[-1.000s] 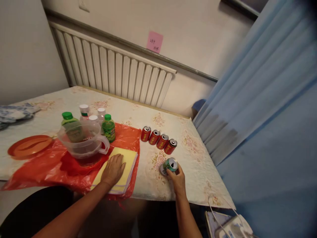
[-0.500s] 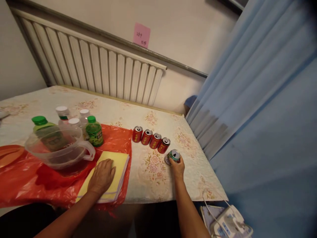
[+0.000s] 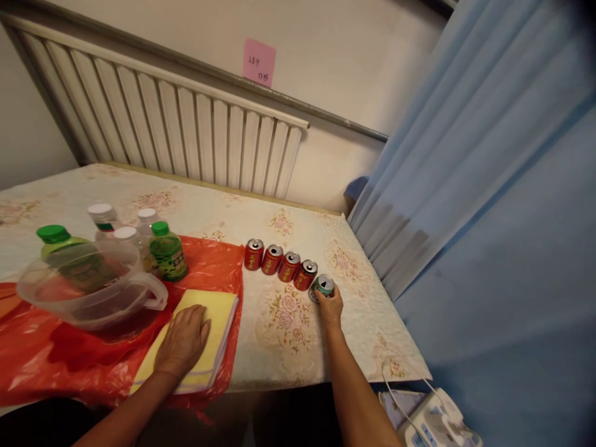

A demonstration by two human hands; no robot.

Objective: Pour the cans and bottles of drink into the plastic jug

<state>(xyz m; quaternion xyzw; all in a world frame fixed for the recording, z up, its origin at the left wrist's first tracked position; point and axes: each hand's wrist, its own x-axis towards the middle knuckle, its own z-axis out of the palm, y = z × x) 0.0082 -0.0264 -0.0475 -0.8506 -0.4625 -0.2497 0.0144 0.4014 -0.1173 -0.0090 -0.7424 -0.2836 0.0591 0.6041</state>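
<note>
My right hand (image 3: pixel 331 307) is wrapped round a green drink can (image 3: pixel 323 284), which stands upright at the right end of a slanting row. Several red drink cans (image 3: pixel 289 267) with yellow lettering make up the rest of that row, tops up. My left hand (image 3: pixel 181 338) lies flat with its fingers stretched out on a folded yellow cloth (image 3: pixel 215 313). Under the cloth spreads a red plastic sheet (image 3: pixel 218 264). A clear plastic jug (image 3: pixel 88 298) with a handle stands on the sheet, left of my left hand.
Behind the jug are a green-capped bottle (image 3: pixel 168 253), another green bottle (image 3: pixel 60 245) and several white-capped clear bottles (image 3: pixel 103 218). A flowered cloth (image 3: pixel 279 335) covers the table. A blue curtain (image 3: pixel 465 248) hangs at the right, above a power strip (image 3: pixel 437 422).
My right hand has brought the green can up and left, closer to the nearest red can. My left hand stays on the yellow cloth. The view has shifted slightly.
</note>
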